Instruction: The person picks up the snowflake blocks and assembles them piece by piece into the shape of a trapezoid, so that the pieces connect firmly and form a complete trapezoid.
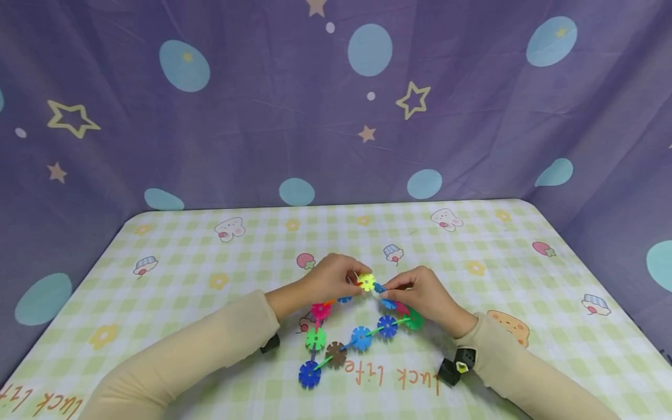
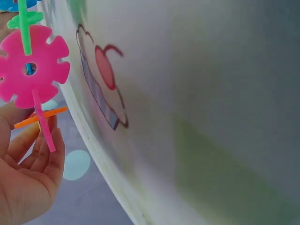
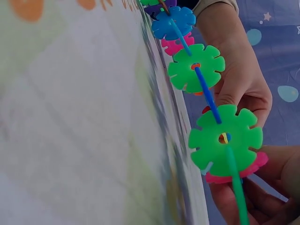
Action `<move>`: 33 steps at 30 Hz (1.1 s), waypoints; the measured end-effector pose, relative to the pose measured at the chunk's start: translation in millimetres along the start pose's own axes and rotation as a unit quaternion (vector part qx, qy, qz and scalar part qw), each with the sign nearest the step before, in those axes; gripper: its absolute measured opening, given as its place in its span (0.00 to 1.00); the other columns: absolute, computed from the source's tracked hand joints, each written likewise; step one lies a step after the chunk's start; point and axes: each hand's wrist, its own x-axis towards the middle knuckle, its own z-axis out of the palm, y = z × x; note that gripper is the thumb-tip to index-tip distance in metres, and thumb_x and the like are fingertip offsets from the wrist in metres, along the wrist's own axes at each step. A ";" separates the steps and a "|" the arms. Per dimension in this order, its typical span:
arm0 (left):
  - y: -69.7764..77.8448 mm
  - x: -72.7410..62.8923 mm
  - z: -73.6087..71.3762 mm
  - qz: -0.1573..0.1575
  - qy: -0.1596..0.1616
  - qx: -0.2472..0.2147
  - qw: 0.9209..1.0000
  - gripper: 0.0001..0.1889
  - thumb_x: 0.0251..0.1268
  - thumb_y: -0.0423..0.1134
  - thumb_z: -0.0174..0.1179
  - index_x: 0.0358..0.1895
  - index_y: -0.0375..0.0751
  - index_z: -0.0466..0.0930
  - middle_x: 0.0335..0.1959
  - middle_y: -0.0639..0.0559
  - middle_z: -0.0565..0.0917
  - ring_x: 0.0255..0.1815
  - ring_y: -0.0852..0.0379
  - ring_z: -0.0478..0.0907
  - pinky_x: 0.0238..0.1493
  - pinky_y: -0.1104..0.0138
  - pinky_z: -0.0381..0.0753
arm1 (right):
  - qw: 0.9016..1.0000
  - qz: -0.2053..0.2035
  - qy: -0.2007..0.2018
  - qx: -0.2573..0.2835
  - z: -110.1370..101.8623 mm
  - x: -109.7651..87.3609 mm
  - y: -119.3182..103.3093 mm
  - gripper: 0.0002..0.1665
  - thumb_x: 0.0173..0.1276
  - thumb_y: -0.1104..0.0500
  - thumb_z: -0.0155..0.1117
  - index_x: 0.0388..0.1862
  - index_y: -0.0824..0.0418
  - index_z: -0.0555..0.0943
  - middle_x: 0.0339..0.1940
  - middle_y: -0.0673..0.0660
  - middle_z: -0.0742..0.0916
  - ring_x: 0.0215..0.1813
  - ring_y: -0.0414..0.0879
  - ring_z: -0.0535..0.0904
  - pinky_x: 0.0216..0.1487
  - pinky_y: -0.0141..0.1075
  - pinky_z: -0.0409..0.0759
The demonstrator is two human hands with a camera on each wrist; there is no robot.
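Observation:
Notched plastic discs are joined edge to edge in a many-coloured chain that bends into a loop, with a dark blue disc (image 1: 310,375) at its near corner. At the far end of the loop my left hand (image 1: 331,279) pinches the chain beside a yellow disc (image 1: 366,282). Thumb and fingers of my right hand (image 1: 420,293) pinch a small blue disc (image 1: 380,287) right at the yellow one's edge. In the left wrist view a pink disc (image 2: 51,63) hangs above the left hand. A green disc (image 3: 243,136) partly hides the right hand (image 3: 286,173) in the right wrist view.
A checked cloth (image 1: 220,326) with printed cartoons and lettering covers the table. Behind it hangs a purple curtain (image 1: 294,128) with stars and spots. A black wrist device (image 1: 457,367) sits under the right sleeve, and another (image 1: 270,343) shows beneath the left.

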 end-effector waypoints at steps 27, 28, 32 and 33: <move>-0.4 0.3 -1.6 0.036 -0.002 -0.001 0.999 0.20 0.57 0.32 0.66 0.54 0.36 0.80 0.48 0.48 0.83 0.40 0.56 0.81 0.40 0.73 0.79 | 0.999 -0.034 0.002 -0.009 -1.5 -1.0 -5.1 0.06 0.60 0.63 0.68 0.33 0.65 0.87 0.31 0.56 0.88 0.28 0.42 0.83 0.32 0.34 0.82; -1.1 0.3 -2.0 0.035 -0.001 -0.008 0.999 0.20 0.57 0.32 0.66 0.54 0.36 0.80 0.48 0.48 0.83 0.41 0.56 0.81 0.40 0.72 0.80 | 0.999 -0.035 0.005 -0.011 -1.6 -1.0 -4.8 0.06 0.60 0.63 0.68 0.34 0.65 0.87 0.31 0.56 0.88 0.29 0.42 0.83 0.32 0.34 0.82; -2.9 -0.5 -5.2 0.022 0.001 -0.026 0.999 0.21 0.57 0.34 0.67 0.55 0.38 0.79 0.50 0.50 0.83 0.43 0.58 0.81 0.43 0.70 0.80 | 0.999 -0.036 0.025 -0.019 -1.7 -0.7 -2.7 0.05 0.59 0.64 0.69 0.33 0.64 0.88 0.31 0.55 0.88 0.30 0.42 0.83 0.35 0.34 0.82; -3.4 -1.0 -6.4 0.020 0.003 -0.030 0.999 0.21 0.57 0.35 0.67 0.55 0.38 0.79 0.50 0.51 0.83 0.44 0.58 0.81 0.43 0.69 0.80 | 0.999 -0.036 0.032 -0.021 -1.8 -0.5 -2.0 0.05 0.59 0.64 0.69 0.33 0.64 0.88 0.31 0.55 0.88 0.31 0.42 0.82 0.36 0.35 0.81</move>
